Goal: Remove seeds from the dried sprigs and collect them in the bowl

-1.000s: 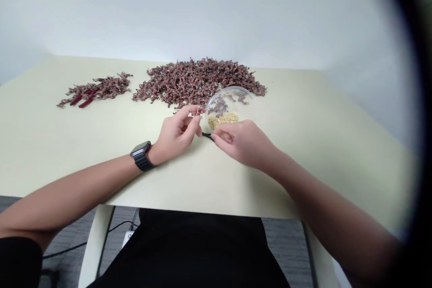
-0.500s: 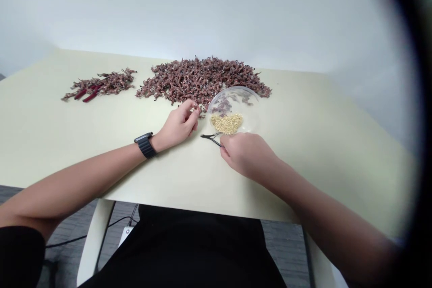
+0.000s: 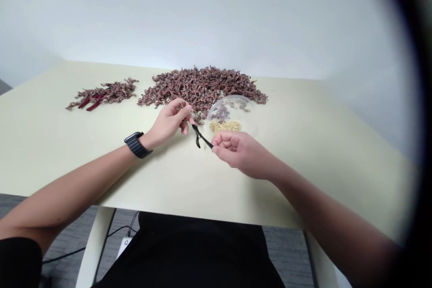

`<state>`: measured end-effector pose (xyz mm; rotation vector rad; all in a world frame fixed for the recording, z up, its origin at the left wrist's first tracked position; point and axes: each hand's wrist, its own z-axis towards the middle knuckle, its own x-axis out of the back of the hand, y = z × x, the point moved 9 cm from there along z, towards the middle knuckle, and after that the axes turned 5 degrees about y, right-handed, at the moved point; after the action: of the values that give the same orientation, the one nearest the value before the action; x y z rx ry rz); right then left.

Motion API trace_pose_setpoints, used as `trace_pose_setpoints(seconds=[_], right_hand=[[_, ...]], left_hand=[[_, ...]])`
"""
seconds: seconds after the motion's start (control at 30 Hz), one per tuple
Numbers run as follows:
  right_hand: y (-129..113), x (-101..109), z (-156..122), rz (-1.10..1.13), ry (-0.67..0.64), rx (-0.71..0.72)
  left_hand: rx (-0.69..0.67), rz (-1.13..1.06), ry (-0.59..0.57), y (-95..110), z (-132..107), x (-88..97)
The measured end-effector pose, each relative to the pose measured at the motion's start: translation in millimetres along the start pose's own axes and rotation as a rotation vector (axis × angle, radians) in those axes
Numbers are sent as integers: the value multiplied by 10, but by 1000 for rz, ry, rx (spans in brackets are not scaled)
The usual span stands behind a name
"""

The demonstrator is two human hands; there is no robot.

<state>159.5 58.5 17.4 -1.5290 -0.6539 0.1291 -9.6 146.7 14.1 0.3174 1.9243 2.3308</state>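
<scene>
Small black nippers (image 3: 202, 137) extend leftward from my right hand (image 3: 241, 150), which is closed around one handle. Their other handle hangs loose and splayed below. My left hand (image 3: 170, 121), with a dark watch on its wrist, is half curled. Its fingertips are at the left end of the nippers, and anything small between them is too blurred to make out. Behind the nippers stands a clear round bowl (image 3: 249, 100), partly hidden by my right hand. Small gold-coloured pieces (image 3: 225, 126) lie in it.
A broad heap of reddish-brown small parts (image 3: 202, 83) spreads behind the bowl. To the left is a smaller pile (image 3: 118, 91) with a red-handled tool (image 3: 94, 102) on it. A white wall (image 3: 202, 13) rises behind the pale table (image 3: 84, 153).
My right hand has turned, and the nippers have swung up and left to my left hand's fingertips, their handles apart. My left hand has shifted slightly left and loosened its curl.
</scene>
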Motion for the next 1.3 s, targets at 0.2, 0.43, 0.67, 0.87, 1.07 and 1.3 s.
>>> trace_pose_setpoints(seconds=[0.2, 0.43, 0.67, 0.87, 1.07, 1.3], right_hand=[[48, 12, 39, 549, -39, -113], [68, -16, 69, 705, -61, -143], [38, 31, 59, 696, -14, -107], [28, 46, 58, 609, 37, -60], [150, -8, 79, 415, 31, -173], [49, -276, 73, 773, -171, -183]], left_hand=[[-46, -70, -51, 270, -152, -154], [-38, -84, -183, 339, -313, -396], [45, -77, -261, 270, -387, -514], [52, -111, -241, 254, -415, -543], [-19, -68, -85, 259, -387, -413], [-77, -95, -49, 309, -449, -469]])
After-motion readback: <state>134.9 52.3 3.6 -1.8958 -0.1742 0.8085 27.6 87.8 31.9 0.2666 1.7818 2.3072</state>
